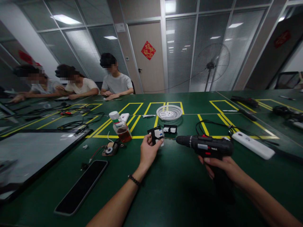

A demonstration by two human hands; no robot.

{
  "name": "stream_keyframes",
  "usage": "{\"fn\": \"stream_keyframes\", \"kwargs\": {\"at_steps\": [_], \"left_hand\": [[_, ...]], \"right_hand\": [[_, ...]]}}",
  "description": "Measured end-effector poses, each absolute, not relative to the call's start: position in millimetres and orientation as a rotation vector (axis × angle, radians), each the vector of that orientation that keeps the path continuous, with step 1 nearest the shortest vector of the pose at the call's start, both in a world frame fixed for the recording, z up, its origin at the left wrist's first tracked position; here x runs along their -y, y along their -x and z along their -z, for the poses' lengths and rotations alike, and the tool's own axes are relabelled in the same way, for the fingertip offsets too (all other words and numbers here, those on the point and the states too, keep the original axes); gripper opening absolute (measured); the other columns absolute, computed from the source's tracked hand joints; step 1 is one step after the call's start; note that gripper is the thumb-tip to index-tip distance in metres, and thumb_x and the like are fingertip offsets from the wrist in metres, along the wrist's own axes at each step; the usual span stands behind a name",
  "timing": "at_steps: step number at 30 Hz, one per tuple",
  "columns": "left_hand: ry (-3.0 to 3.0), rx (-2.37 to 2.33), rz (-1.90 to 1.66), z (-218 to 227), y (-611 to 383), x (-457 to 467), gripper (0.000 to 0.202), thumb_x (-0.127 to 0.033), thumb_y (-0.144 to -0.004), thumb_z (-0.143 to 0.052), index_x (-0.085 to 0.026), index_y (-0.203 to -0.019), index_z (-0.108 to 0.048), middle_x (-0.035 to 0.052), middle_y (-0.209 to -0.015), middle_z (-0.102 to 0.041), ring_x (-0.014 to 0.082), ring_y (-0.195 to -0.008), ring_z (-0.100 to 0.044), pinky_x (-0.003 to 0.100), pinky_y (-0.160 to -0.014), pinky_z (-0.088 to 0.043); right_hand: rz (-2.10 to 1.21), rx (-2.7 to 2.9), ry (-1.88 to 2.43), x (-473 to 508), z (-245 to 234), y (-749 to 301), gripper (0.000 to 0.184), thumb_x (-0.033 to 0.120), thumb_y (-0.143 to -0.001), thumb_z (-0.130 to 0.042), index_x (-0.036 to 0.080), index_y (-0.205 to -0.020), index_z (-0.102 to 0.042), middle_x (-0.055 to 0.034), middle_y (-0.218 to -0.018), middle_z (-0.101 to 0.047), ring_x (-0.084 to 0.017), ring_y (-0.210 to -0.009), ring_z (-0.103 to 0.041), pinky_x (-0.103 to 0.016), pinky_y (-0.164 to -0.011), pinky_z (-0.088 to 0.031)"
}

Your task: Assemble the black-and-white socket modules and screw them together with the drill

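Note:
My left hand [149,150] is closed around a small black-and-white part [156,135] that looks like a switch or socket module, held up above the green table. In my right hand [219,165] is a black cordless drill [205,145], gripped by its handle and pointing left. Its long thin bit [169,138] reaches to the side of the held part; whether the tip touches cannot be made out. Just behind, a similar black-and-white module [169,129] lies on the table. A white plastic basket [169,113] stands beyond it.
Left of my hands are a bottle of amber liquid [120,127], a small device with wires [110,148], a phone [81,187] and a black-framed panel [42,157]. A white power strip [253,145] with cables lies right. Several people [115,80] sit across the table.

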State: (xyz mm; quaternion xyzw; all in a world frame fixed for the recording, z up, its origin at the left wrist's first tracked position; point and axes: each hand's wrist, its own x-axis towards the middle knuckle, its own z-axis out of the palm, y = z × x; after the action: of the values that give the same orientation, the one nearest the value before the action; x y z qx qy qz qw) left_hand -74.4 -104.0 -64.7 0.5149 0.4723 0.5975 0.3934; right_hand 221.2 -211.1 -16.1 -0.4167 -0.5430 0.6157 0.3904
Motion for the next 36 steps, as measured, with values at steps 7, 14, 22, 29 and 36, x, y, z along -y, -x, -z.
{"fn": "stream_keyframes", "kwargs": {"at_steps": [7,14,22,29,36], "left_hand": [[-1.289,-1.186,-1.516,66.7,74.4,103.3,0.051,-0.032,-0.073,-0.078,-0.016,-0.115,-0.055,0.0159,-0.117,-0.068,0.0244,-0.104,-0.068,0.042,-0.093,-0.052],[-1.286,-1.193,-1.514,66.8,74.7,102.8,0.051,-0.033,-0.073,-0.078,-0.016,-0.115,-0.055,0.0155,-0.117,-0.068,0.0247,-0.105,-0.067,0.043,-0.094,-0.052],[-1.279,-1.199,-1.512,66.5,74.7,102.9,0.05,-0.032,-0.073,-0.078,-0.017,-0.115,-0.055,0.0151,-0.117,-0.068,0.0242,-0.105,-0.067,0.042,-0.093,-0.053],[-1.289,-1.197,-1.522,67.1,73.6,102.8,0.05,-0.032,-0.073,-0.079,-0.017,-0.114,-0.055,0.0158,-0.117,-0.068,0.0248,-0.105,-0.067,0.043,-0.094,-0.053],[-1.281,-1.184,-1.525,67.2,73.4,102.6,0.05,-0.032,-0.073,-0.078,-0.017,-0.115,-0.055,0.0157,-0.118,-0.067,0.0248,-0.107,-0.066,0.043,-0.095,-0.052]], "right_hand": [[-1.548,1.361,1.069,211.5,16.5,-220.3,0.027,0.037,-0.091,-0.058,0.013,-0.1,-0.062,-0.0017,-0.063,-0.058,-0.015,-0.056,-0.054,-0.027,-0.054,-0.045],[-1.553,1.379,1.048,210.3,16.4,-220.5,0.026,0.037,-0.091,-0.057,0.013,-0.1,-0.062,-0.0017,-0.062,-0.058,-0.015,-0.056,-0.055,-0.028,-0.054,-0.045],[-1.556,1.367,1.052,210.3,16.3,-221.5,0.024,0.036,-0.091,-0.058,0.014,-0.1,-0.062,-0.0014,-0.064,-0.058,-0.015,-0.056,-0.055,-0.028,-0.054,-0.046],[-1.559,1.36,1.069,210.6,17.5,-221.2,0.025,0.036,-0.092,-0.056,0.013,-0.099,-0.062,-0.0012,-0.06,-0.058,-0.015,-0.055,-0.054,-0.027,-0.054,-0.045],[-1.564,1.343,1.066,210.1,16.7,-222.0,0.026,0.036,-0.091,-0.058,0.012,-0.1,-0.062,-0.0013,-0.062,-0.058,-0.015,-0.055,-0.054,-0.028,-0.055,-0.046]]}}
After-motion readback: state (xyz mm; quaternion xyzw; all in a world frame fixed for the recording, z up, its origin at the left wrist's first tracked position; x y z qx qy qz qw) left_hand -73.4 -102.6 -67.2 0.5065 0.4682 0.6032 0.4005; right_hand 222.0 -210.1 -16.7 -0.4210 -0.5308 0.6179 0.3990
